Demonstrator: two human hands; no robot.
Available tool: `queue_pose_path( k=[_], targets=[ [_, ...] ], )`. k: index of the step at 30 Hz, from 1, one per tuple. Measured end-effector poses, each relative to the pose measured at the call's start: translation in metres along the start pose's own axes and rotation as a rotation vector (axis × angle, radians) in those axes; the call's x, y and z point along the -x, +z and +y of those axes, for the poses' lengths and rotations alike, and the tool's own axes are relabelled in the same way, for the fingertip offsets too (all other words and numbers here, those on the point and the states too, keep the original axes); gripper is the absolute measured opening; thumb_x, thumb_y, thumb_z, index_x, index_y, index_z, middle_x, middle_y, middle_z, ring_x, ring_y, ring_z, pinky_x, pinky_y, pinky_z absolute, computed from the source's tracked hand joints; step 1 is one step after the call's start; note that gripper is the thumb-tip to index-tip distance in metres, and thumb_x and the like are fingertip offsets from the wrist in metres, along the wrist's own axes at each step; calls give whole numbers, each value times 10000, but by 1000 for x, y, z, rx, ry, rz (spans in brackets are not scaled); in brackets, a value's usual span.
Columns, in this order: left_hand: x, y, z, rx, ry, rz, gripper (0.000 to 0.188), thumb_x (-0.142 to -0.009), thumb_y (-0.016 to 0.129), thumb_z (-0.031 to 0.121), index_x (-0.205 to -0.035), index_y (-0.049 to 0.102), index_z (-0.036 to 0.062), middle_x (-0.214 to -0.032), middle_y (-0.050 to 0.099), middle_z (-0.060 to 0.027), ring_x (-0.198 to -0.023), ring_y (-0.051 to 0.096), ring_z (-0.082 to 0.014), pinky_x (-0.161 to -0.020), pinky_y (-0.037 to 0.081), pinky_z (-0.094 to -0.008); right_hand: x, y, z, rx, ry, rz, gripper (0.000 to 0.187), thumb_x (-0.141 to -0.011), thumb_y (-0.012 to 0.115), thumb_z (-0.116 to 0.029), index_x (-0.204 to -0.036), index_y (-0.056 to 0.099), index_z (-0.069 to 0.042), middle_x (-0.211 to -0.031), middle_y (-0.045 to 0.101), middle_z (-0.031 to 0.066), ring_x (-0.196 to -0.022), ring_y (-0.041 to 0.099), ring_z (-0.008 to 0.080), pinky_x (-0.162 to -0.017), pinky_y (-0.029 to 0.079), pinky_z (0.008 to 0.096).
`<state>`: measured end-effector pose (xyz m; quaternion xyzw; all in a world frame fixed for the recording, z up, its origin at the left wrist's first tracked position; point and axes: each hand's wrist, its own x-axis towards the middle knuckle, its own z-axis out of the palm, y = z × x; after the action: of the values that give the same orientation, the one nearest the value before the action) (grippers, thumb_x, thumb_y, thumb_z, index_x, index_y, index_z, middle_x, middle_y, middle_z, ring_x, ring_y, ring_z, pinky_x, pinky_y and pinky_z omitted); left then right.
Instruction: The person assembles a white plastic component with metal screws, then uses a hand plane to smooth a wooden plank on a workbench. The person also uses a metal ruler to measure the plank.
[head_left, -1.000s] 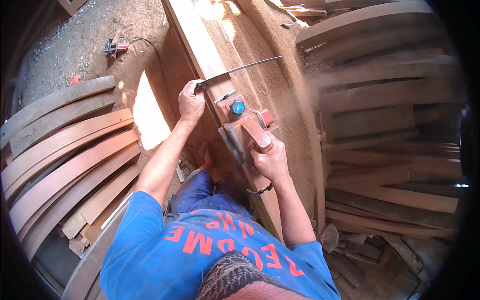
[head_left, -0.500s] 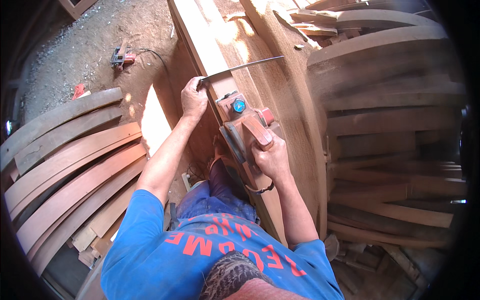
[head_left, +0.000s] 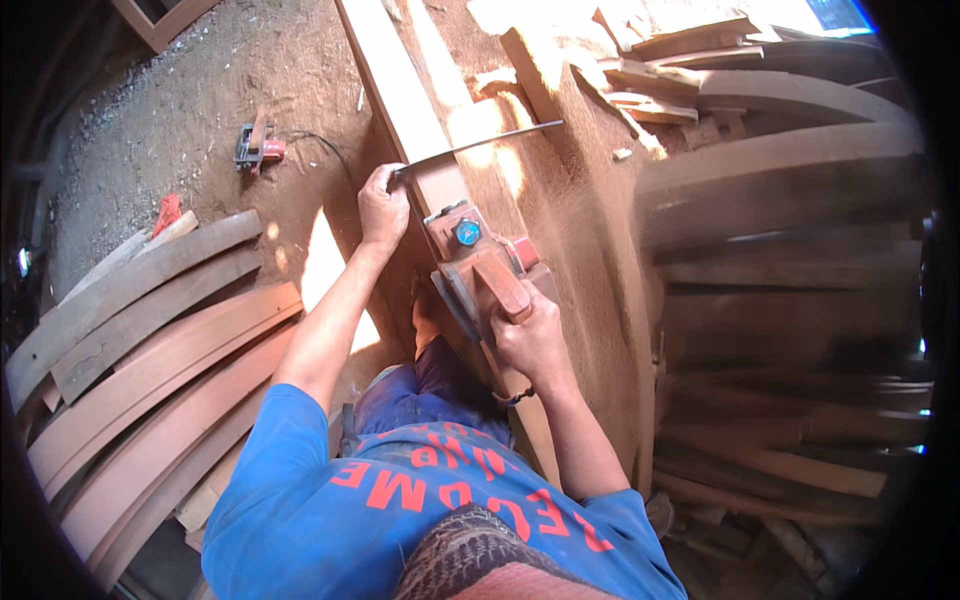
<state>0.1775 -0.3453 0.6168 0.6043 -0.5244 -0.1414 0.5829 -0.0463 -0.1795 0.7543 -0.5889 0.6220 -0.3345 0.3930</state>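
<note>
A long, straight wooden beam [head_left: 392, 75] runs away from me through the middle of the view. Resting on its top is a worn handheld electric planer [head_left: 502, 284] with a blue dial at its front end. My right hand [head_left: 530, 340] is wrapped round the planer's rear handle. Beyond the planer, a thin dark metal straightedge [head_left: 490, 139] lies across the beam and sticks out past its right side. My left hand [head_left: 383, 212] pinches the straightedge's near left end at the beam's left edge; the fingers partly hide that end.
Curved timber pieces [head_left: 165, 375] are stacked on the left, and a larger pile of curved planks [head_left: 780, 165] stands on the right. A corded power tool [head_left: 258, 147] lies on the dusty ground at far left. Wood offcuts [head_left: 655, 105] lie at far right.
The view has swung slightly, so the side piles sit lower and farther right. Both hands keep their holds, and the planer and straightedge stay on the beam.
</note>
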Motion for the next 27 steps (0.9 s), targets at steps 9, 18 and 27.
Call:
queue_pose_path(
  k=[9, 18, 27],
  targets=[
    [-72, 6, -18, 16, -118, -29, 212, -875, 641, -14, -1062, 721, 44, -990, 744, -151, -940, 733, -286, -849, 568, -371, -76, 20, -44, 92, 6, -22, 174, -850, 651, -23, -1012, 673, 39, -879, 734, 173, -843, 713, 211, -800, 559, 354],
    [-147, 25, -54, 103, -62, -80, 360, -801, 549, -98, -1096, 702, 41, -994, 723, -143, -938, 719, -265, -876, 565, -356, -168, 39, -78, 12, -7, -29, 191, -864, 655, -24, -1043, 677, 41, -898, 745, 158, -869, 714, 176, -806, 559, 343],
    [-265, 38, -86, 37, -110, -25, 364, -811, 575, -107, -1112, 707, 51, -1031, 733, -141, -976, 722, -262, -890, 562, -338, -255, 72, -121, 82, -5, 14, 157, -872, 683, -59, -1001, 683, 31, -848, 739, 171, -804, 730, 208, -768, 569, 357]
  ],
)
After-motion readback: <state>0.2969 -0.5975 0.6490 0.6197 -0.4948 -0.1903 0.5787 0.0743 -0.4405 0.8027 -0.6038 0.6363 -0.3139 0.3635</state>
